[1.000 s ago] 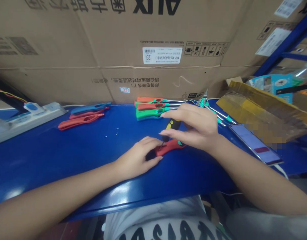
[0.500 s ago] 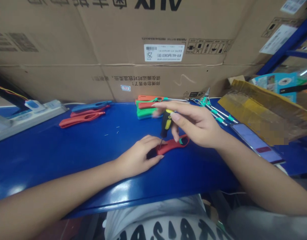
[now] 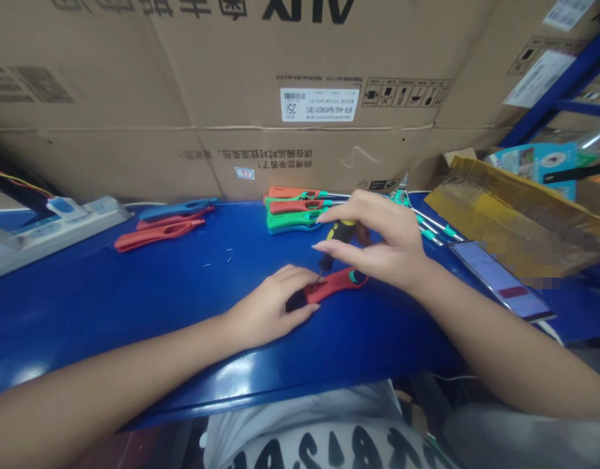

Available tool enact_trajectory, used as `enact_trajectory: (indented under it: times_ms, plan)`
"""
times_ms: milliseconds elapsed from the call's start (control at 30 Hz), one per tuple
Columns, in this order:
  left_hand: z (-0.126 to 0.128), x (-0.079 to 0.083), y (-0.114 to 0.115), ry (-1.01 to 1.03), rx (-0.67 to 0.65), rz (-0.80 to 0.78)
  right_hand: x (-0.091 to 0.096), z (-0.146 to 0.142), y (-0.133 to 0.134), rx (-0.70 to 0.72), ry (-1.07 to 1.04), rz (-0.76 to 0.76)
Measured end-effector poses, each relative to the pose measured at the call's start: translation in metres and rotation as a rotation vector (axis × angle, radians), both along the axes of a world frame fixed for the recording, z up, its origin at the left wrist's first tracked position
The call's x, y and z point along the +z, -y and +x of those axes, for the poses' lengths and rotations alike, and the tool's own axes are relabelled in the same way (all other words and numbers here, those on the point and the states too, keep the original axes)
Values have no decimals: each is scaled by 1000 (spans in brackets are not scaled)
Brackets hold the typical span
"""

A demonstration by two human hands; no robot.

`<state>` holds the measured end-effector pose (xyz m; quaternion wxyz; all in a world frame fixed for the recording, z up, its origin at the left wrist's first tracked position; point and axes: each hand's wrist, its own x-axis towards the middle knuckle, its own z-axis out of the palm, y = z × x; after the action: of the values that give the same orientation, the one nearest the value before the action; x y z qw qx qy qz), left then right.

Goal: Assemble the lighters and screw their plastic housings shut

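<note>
My left hand [image 3: 270, 305] rests on the blue table, its fingers and thumb closed on the left end of a red lighter handle [image 3: 336, 283]. A teal part and a dark opening show near the handle's right end. Over it, my right hand [image 3: 385, 241] holds a black and yellow screwdriver [image 3: 339, 240], with the thumb and index finger apart around its grip and the other fingers partly hidden behind. The screwdriver leans to the right, and its thin tip meets the red handle beside my left fingers.
Lighters with metal rods, including a green lighter [image 3: 290, 221], lie at the back. Left are red casings [image 3: 157, 236] and a blue casing [image 3: 177, 208], near a power strip [image 3: 85, 221]. Several tiny screws [image 3: 229, 260] lie mid-table. Right are a phone [image 3: 502, 280] and a taped carton [image 3: 505, 221].
The screwdriver has tilted from nearly upright to leaning right. My right thumb and index finger have spread and shifted around its grip. My left hand and the red handle stay in place.
</note>
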<state>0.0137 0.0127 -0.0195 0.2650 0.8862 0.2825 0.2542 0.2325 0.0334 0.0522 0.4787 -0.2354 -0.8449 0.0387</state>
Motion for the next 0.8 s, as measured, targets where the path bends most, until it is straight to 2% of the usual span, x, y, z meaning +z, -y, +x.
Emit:
enact_trajectory:
  times_ms: [67, 167, 233, 367, 400, 433, 533, 567, 600, 733, 800]
  plan:
    - [0, -1, 0, 2, -5, -7, 0, 0, -1, -25, 29, 31]
    - [0, -1, 0, 4, -7, -12, -1, -2, 0, 98, 50, -215]
    - [0, 0, 0, 0, -4, -11, -2, -3, 0, 135, 48, -280]
    - [1, 1, 0, -6, -2, -7, -2, -1, -1, -22, 28, 20]
    - [1, 1, 0, -6, -3, -5, -2, -1, 0, -31, 28, 42]
    - [1, 1, 0, -5, -3, -3, -1, -1, 1, -10, 29, 11]
    - [0, 0, 0, -7, 0, 9, 1, -1, 5, 145, 35, -215]
    - [0, -1, 0, -11, 1, 10, 1, -1, 5, 172, 29, -237]
    - [0, -1, 0, -12, 2, 12, 2, -1, 5, 167, 22, -208]
    - [0, -2, 0, 8, 4, 20, 1, 1, 4, 9, 49, 87]
    - [0, -2, 0, 3, 7, 23, 2, 1, 4, 17, 82, 59]
